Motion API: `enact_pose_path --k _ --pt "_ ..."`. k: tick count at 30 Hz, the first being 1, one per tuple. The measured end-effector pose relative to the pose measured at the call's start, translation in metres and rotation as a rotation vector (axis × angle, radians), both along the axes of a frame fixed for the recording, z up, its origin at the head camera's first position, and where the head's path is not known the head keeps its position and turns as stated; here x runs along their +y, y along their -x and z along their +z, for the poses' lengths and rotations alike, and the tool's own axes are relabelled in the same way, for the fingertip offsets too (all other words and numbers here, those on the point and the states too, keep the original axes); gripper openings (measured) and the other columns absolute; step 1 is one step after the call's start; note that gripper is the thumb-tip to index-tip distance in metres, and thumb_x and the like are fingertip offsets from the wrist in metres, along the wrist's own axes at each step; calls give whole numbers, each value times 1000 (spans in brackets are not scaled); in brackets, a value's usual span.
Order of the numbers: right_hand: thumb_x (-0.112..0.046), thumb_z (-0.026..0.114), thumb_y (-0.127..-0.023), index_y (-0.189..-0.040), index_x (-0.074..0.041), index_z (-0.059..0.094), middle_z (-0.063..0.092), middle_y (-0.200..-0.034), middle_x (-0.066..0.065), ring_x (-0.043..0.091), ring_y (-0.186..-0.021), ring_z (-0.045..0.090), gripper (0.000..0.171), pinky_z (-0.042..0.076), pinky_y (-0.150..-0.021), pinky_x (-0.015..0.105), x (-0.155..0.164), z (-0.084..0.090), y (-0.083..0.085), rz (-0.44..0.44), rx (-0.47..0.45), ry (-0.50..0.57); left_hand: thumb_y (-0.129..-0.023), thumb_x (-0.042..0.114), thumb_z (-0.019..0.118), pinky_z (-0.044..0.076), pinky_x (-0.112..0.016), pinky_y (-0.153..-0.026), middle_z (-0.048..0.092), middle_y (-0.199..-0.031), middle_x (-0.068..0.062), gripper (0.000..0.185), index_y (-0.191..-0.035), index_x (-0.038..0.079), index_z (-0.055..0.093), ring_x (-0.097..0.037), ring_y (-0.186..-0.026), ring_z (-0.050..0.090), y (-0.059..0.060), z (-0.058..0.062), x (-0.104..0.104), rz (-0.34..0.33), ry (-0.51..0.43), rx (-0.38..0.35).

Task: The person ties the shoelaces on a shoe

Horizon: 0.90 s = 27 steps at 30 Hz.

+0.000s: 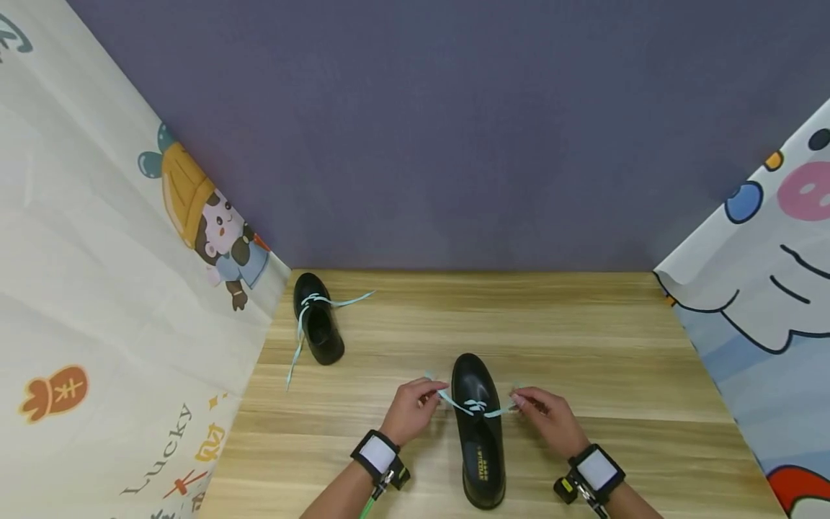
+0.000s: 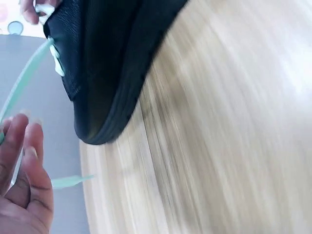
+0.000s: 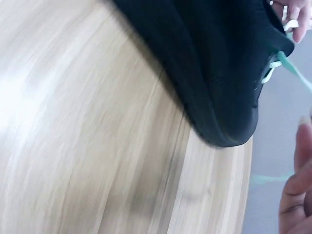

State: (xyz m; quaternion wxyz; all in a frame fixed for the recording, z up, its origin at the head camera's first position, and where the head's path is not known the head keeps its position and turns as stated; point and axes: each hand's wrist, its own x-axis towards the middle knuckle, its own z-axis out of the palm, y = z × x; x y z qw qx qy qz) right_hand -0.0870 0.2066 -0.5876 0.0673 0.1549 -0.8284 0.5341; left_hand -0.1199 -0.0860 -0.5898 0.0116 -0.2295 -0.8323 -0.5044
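Head view shows the fingers of the left hand (image 1: pixel 410 408) and the right hand (image 1: pixel 547 417) each pinching one end of the pale green lace (image 1: pixel 476 411), drawn out sideways and taut, which I take to be why the near black shoe (image 1: pixel 478 432) sits square between them, toe pointing away. It rests on the wooden table (image 1: pixel 583 346). A second black shoe (image 1: pixel 318 326) lies well apart at the far left, its laces trailing loose. Both wrist views are blurred; the grip itself is cut off there.
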Motion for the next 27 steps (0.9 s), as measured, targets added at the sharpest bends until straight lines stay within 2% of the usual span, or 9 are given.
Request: enact_pose_path --k 5,9,12,15,18,20,23,27 --pt "14 57 -94 -106 2 69 70 -97 14 19 -86 66 21 52 -76 18 -2 -8 8 35 58 99 -98 11 64 56 -28 -79 73 -99 -7 11 -103 6 73 -18 -90 69 -1 2 9 43 -158 -39" --pt "14 54 -96 -110 4 66 70 -102 21 17 -98 68 21 53 -85 19 -8 -6 14 102 54 210 -98 9 64 56 -33 -84 71 -100 -19 13 -104 -3 64 -28 -95 71 -1 4 17 21 -363 -175" --pt "12 50 -99 -114 10 61 69 -102 26 19 -97 70 19 55 -85 24 -14 -1 17 146 11 294 -100 1 57 56 -35 -85 66 -99 -32 15 -110 -10 52 -35 -93 71 1 8 24 -11 -512 -265" --pt "11 45 -101 -122 15 53 67 -102 30 22 -88 71 22 56 -79 28 -20 3 19 179 -7 345 -102 0 52 55 -31 -81 64 -101 -37 21 -116 -12 42 -31 -84 68 4 13 30 -21 -587 -303" --pt "12 42 -102 -129 18 42 67 -103 29 24 -75 68 28 54 -72 27 -25 7 23 211 -21 389 -103 2 51 51 -27 -76 65 -101 -37 27 -121 -8 35 -23 -74 60 8 18 34 -26 -608 -330" --pt "12 40 -102 -131 19 35 68 -104 27 25 -68 64 31 50 -69 27 -27 8 24 229 -34 425 -102 4 53 48 -24 -76 67 -101 -34 30 -124 -6 35 -17 -73 58 9 21 35 -29 -587 -358" --pt "11 42 -102 -127 20 31 69 -103 27 27 -63 58 29 48 -65 29 -31 9 26 233 -57 458 -99 4 59 48 -23 -76 71 -98 -28 27 -120 -9 47 -12 -78 63 10 24 38 -31 -550 -412" --pt "8 46 -102 -118 17 40 69 -102 29 25 -63 58 20 49 -60 38 -36 10 27 189 -84 426 -95 4 66 52 -23 -75 74 -93 -18 17 -105 -10 66 -12 -84 68 8 25 41 -13 -516 -464"
